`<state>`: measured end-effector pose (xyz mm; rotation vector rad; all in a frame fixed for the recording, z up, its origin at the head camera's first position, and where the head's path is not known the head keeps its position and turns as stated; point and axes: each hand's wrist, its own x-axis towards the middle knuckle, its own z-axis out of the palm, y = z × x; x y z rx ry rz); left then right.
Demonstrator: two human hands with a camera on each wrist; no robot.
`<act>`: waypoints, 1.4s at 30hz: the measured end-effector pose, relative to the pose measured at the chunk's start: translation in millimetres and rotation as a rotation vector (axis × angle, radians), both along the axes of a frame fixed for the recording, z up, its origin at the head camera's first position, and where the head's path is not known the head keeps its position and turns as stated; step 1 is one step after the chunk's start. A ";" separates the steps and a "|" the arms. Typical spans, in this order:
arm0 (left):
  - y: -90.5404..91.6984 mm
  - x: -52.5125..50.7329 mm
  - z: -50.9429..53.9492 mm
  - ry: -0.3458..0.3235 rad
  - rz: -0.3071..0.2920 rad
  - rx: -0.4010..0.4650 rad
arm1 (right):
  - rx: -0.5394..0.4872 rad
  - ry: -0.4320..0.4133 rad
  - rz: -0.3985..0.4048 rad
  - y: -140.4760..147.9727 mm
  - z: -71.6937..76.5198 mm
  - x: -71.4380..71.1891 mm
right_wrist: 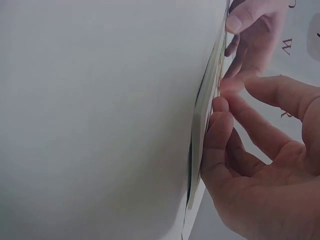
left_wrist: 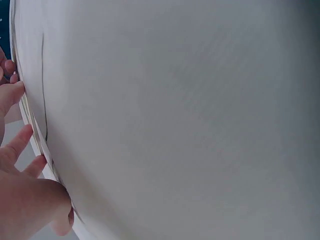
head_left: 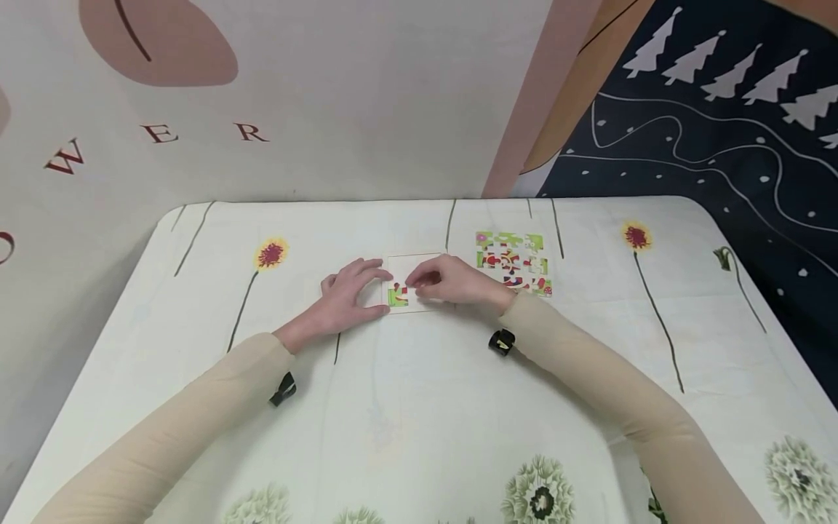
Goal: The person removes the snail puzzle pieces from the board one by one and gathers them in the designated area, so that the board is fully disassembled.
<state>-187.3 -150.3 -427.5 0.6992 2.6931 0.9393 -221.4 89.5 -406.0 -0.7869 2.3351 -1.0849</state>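
A square white puzzle board (head_left: pixel 425 263) with a thin reddish border lies on the table between the hands. In its lower left corner sits a green and red puzzle piece (head_left: pixel 397 297). My left hand (head_left: pixel 350 295) spreads its fingers along the board's left edge and touches it; the left wrist view shows those fingertips (left_wrist: pixel 20 140) at the edge. Bent over the board's right half is my right hand (head_left: pixel 452 280), its fingertips close together just right of that piece. In the right wrist view its fingers (right_wrist: pixel 217 140) meet the board's edge; whether they pinch a piece is hidden.
Several loose puzzle pieces (head_left: pixel 511 260), green, red and white, lie in rough rows right of the board. A floral white cloth (head_left: pixel 406 407) covers the table. Behind stands a lettered light wall hanging (head_left: pixel 366 131), and a dark fabric with trees (head_left: pixel 707 138) hangs at the right.
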 end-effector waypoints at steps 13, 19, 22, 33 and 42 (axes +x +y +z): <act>1.3 -0.4 -2.7 0.028 -0.028 -0.130 | 0.046 -0.005 0.023 -8.7 -0.1 2.4; 1.1 -0.2 -2.1 0.020 -0.033 -0.140 | 0.021 -0.002 0.031 -9.2 -0.8 1.4; 0.9 -0.2 -1.8 0.017 -0.034 -0.143 | -0.018 -0.015 0.032 -9.9 -1.8 -0.5; 0.7 0.7 -2.1 0.013 -0.047 -0.163 | -0.106 -0.080 -0.032 -15.8 -5.6 -6.2; 0.5 1.4 -1.6 0.013 -0.045 -0.161 | -0.122 -0.085 -0.060 -17.9 -4.1 -4.9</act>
